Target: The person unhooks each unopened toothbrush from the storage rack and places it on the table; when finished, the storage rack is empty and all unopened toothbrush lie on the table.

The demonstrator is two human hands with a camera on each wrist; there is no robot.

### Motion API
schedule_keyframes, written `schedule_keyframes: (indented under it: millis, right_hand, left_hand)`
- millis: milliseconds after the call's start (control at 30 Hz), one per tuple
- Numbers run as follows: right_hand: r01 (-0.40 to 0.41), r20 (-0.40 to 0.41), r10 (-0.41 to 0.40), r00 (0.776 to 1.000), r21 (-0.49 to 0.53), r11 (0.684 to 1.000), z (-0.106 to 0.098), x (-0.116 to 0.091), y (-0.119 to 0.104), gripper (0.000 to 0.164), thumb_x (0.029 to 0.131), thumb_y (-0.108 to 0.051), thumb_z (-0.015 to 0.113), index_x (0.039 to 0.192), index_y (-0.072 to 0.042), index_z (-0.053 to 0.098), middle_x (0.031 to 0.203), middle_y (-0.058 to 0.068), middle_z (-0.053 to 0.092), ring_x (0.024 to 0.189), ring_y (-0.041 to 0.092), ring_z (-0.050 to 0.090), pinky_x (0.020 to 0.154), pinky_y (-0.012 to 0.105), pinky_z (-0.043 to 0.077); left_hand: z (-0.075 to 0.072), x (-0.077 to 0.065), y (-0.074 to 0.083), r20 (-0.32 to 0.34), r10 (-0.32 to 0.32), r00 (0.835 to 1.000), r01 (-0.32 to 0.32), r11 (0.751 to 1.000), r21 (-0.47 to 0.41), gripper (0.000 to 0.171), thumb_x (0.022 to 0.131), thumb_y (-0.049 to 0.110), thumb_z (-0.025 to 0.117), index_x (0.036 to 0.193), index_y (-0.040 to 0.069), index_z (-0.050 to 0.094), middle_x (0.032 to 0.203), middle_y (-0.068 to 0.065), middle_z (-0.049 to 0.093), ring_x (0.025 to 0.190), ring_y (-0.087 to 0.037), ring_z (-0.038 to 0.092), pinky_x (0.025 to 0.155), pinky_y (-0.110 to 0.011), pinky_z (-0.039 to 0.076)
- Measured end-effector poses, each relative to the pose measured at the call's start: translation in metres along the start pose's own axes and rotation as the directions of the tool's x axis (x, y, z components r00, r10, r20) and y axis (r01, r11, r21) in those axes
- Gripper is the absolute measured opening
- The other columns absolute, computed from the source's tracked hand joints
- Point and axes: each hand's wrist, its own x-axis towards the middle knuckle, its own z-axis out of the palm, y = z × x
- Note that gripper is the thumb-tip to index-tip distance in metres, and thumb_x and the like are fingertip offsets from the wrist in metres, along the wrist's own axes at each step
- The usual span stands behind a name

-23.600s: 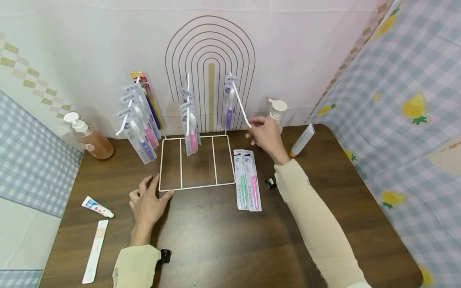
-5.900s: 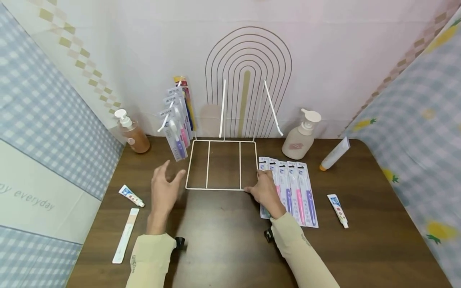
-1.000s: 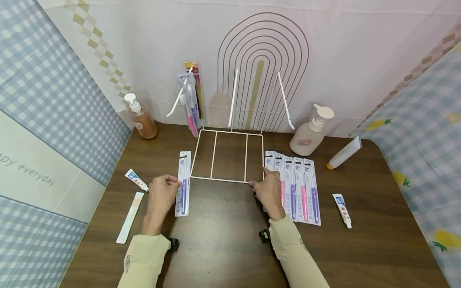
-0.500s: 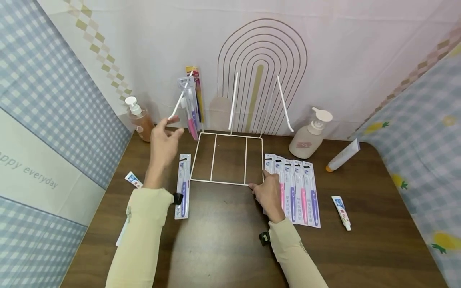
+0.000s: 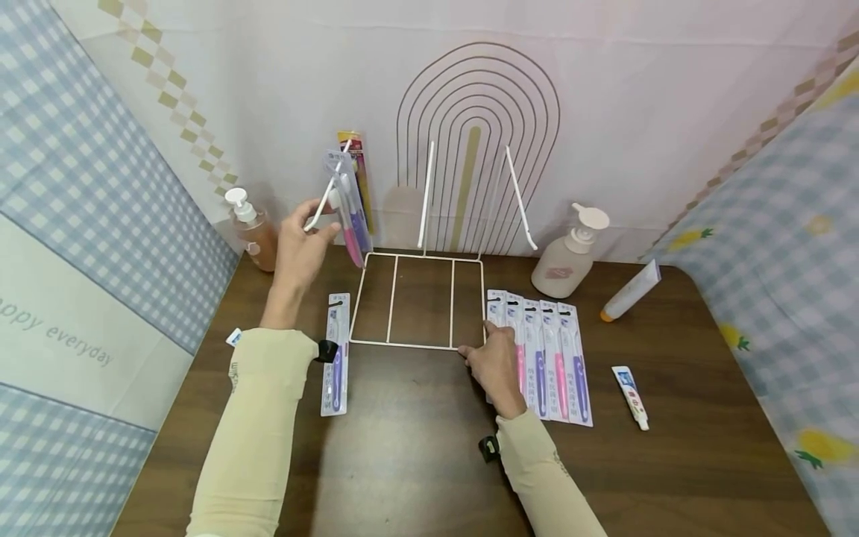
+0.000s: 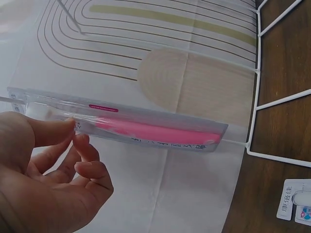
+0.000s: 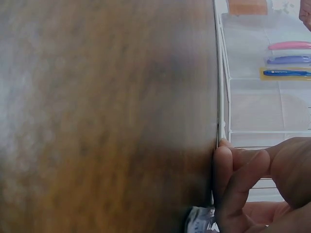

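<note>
My left hand (image 5: 302,242) is up at the rack's left hook (image 5: 323,201). Its thumb and forefinger pinch the edge of a packaged pink toothbrush (image 6: 155,130), which hangs from that hook. Behind it hang a packaged purple toothbrush (image 7: 286,60) and one in a yellow-and-red pack (image 5: 356,153). At the front right corner of the white wire rack (image 5: 416,346), my right hand (image 5: 495,365) grips the base wire with curled fingers. One packaged purple toothbrush (image 5: 336,358) lies flat left of the base. The middle hook (image 5: 426,201) and right hook (image 5: 518,190) carry nothing.
Several packaged toothbrushes (image 5: 564,365) lie in a row beside the right hand, partly under it. Behind stand a white pump bottle (image 5: 564,261) and an amber one (image 5: 258,242). A white tube (image 5: 631,292) and a small toothpaste tube (image 5: 631,397) are at right.
Earlier, middle and right hooks lost their toothbrushes and the row at right grew. Within the last second, my left hand left the purple toothbrush on the table and rose to the hanging pink one.
</note>
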Motion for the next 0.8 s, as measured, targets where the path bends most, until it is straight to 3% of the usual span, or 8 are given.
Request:
schedule_keyframes:
  millis: [100,133,167,300,433,600,700,800]
  right_hand:
    - [0.007,0.006,-0.007,1.0,-0.002,1.0,0.0,0.0,0.0,0.074,0.088,-0.006,0.096,0.151,0.016,0.064,0.129,0.04,0.064,0.109,0.049,0.07,0.102,0.057,0.062]
    - [0.007,0.007,-0.007,1.0,-0.004,1.0,0.0,-0.001,0.0,0.074,0.089,-0.006,0.096,0.151,0.016,0.064,0.13,0.04,0.064,0.109,0.049,0.07,0.102,0.058,0.061]
    - [0.004,0.009,-0.004,1.0,-0.006,1.0,0.0,-0.001,0.0,0.074,0.089,-0.006,0.096,0.152,0.016,0.064,0.13,0.04,0.064,0.11,0.05,0.07,0.102,0.058,0.061]
    - [-0.017,0.023,0.018,1.0,-0.006,1.0,0.001,-0.002,0.0,0.075,0.09,-0.007,0.095,0.154,0.015,0.062,0.133,0.039,0.063,0.109,0.048,0.071,0.101,0.057,0.061]
    - [-0.018,0.02,0.018,1.0,0.0,1.0,0.001,-0.002,0.002,0.076,0.09,-0.007,0.096,0.154,0.015,0.062,0.133,0.039,0.063,0.107,0.048,0.072,0.099,0.057,0.061]
    - [0.018,-0.012,-0.017,1.0,0.013,1.0,0.006,0.001,0.01,0.076,0.085,-0.007,0.098,0.149,0.016,0.066,0.127,0.039,0.064,0.097,0.043,0.072,0.09,0.051,0.063]
    - [0.033,-0.031,-0.033,0.999,0.004,0.999,0.009,0.004,0.016,0.074,0.083,-0.008,0.098,0.147,0.015,0.068,0.124,0.037,0.065,0.095,0.041,0.071,0.086,0.048,0.063]
    - [0.023,-0.02,-0.023,1.0,-0.005,1.0,0.006,0.004,0.01,0.073,0.085,-0.008,0.098,0.148,0.013,0.068,0.126,0.037,0.065,0.1,0.044,0.071,0.091,0.052,0.063]
  left_hand:
    - [-0.002,-0.001,0.002,0.003,-0.009,1.0,0.009,1.0,-0.011,0.037,0.103,0.003,0.076,0.139,-0.004,0.074,0.11,-0.001,0.073,0.082,-0.003,0.06,0.077,-0.018,0.05]
    - [0.0,-0.01,0.018,-0.008,-0.022,1.0,0.023,0.999,0.03,0.036,0.104,-0.001,0.073,0.139,-0.008,0.072,0.105,0.0,0.071,0.081,-0.004,0.059,0.077,-0.018,0.05]
    - [0.0,-0.01,0.019,-0.009,-0.026,1.0,0.027,0.999,0.026,0.034,0.104,-0.002,0.072,0.137,-0.009,0.071,0.099,0.006,0.069,0.079,-0.002,0.058,0.075,-0.017,0.049]
    - [0.0,-0.014,0.023,0.0,-0.052,0.999,0.052,0.998,-0.047,0.013,0.103,-0.004,0.075,0.116,-0.003,0.072,0.079,0.017,0.066,0.069,-0.001,0.057,0.065,-0.016,0.047]
    - [-0.001,-0.016,0.024,0.015,-0.074,0.997,0.076,0.99,-0.122,0.015,0.103,-0.004,0.075,0.099,0.009,0.069,0.076,0.019,0.07,0.063,-0.003,0.056,0.059,-0.017,0.046]
    - [0.0,-0.019,0.026,0.034,-0.079,0.996,0.083,0.985,-0.153,0.019,0.104,-0.003,0.075,0.097,0.014,0.073,0.073,0.02,0.071,0.062,-0.002,0.052,0.058,-0.018,0.042]
    - [0.002,-0.021,0.031,0.062,-0.068,0.996,0.077,0.985,-0.155,0.013,0.104,-0.001,0.077,0.101,0.012,0.074,0.074,0.022,0.073,0.063,-0.001,0.051,0.06,-0.018,0.042]
    - [0.004,-0.025,0.036,0.101,-0.04,0.994,0.05,0.993,-0.102,0.003,0.104,0.002,0.078,0.104,0.003,0.075,0.075,0.024,0.074,0.066,0.0,0.055,0.065,-0.019,0.046]
